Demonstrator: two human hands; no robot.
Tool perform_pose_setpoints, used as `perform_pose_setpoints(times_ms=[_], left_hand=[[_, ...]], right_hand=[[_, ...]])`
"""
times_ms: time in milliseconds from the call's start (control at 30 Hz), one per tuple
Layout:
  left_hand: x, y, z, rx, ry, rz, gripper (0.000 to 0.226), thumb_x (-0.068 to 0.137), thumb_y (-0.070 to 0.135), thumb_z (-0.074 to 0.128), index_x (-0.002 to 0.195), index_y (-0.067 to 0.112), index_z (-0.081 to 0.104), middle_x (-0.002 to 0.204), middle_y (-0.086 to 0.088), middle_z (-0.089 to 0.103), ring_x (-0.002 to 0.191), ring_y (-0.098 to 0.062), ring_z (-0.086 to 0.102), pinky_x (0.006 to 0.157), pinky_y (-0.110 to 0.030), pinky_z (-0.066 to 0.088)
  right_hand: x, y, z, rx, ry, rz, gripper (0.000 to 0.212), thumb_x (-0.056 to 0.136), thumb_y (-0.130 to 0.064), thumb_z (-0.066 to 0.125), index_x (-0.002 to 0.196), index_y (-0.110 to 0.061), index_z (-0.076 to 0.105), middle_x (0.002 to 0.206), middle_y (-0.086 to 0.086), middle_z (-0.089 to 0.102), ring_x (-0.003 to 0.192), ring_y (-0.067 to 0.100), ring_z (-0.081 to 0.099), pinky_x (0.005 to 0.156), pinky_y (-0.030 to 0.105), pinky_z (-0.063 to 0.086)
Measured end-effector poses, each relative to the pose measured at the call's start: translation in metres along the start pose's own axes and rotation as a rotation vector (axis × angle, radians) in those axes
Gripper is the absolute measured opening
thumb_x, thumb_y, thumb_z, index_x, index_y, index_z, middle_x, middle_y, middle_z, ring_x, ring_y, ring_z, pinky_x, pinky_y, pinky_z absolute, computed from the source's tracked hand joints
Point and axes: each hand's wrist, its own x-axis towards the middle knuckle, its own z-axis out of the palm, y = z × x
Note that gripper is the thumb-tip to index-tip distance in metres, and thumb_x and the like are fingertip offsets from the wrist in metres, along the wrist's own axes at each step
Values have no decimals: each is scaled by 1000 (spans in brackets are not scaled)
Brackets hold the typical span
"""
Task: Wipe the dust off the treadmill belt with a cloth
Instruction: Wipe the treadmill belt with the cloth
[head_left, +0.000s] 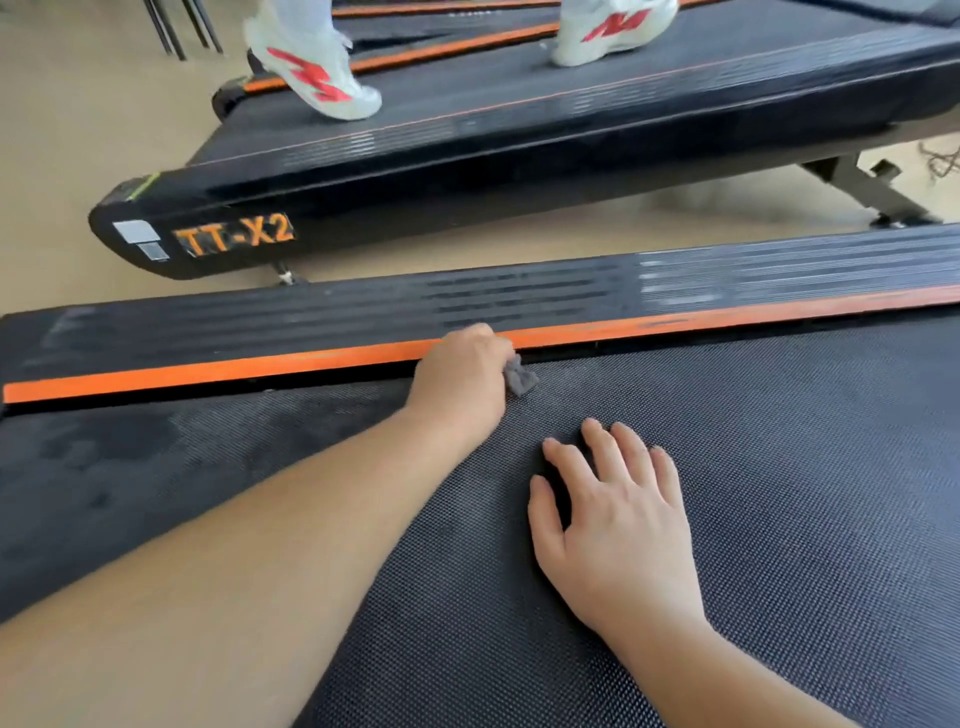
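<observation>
Left hand reaches forward from the lower left of the head view, its fingers curled round a small grey cloth. A crumpled corner of the cloth pokes out on the hand's right side and touches the treadmill belt. The hand sits at the far edge of the belt, right against the orange strip that runs along the side rail — its knuckles overlap the strip.

Right hand lies nearer the camera, below and to the right of the left hand. It is palm down on the belt with fingers straight and slightly spread, thumb out to the left, and it holds nothing. The two hands are near each other but not touching.

To the left of the left forearm the belt's woven surface shows darker blotchy patches; to the right of both hands it looks an even grey-black weave.

Beyond the left hand, across a band of beige floor, stands a second treadmill with an orange "TT-X2" label on its end. On its deck stand another person's feet — a white shoe with red marks, tilted with its heel raised, up and left of the left hand, and a second shoe up and right. The far rails are blurred.
</observation>
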Motion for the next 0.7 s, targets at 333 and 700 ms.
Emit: perform_pose_setpoints(times_ms=[333, 700], left_hand=[[-1, 22, 6, 3, -194, 172, 15, 94, 22, 52, 101, 23, 65, 98, -3, 53, 95, -32, 58, 77, -44, 50], [17, 58, 19, -57, -116, -162, 14, 86, 17, 59, 86, 14, 73, 92, -7, 73, 93, -31, 67, 73, -33, 51]], right_hand=[[2, 1, -1, -2, -11, -5, 45, 96, -52, 43, 129, -31, 65, 145, 5, 58, 141, 36, 44, 117, 57, 30], [2, 2, 0, 14, -15, 1, 40, 95, -50, 46, 124, -30, 65, 142, 5, 59, 139, 38, 45, 116, 59, 30]])
